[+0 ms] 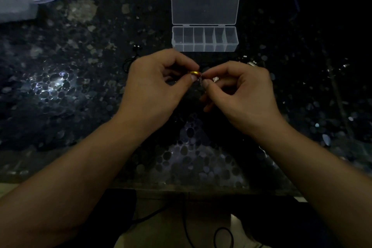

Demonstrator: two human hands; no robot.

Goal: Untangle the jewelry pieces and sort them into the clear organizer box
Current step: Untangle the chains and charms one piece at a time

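My left hand (pixel 161 84) pinches a small gold ring (pixel 193 72), my right hand (pixel 239 90) pinches its snagged thin silver chain (pixel 200 81); yanking could snap it

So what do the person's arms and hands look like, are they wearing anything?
Both forearms are bare to the frame's edge, with no sleeves, watch or bracelets in view. The left hand and right hand wear no gloves, and no ring shows on any visible finger, though the light is dim.
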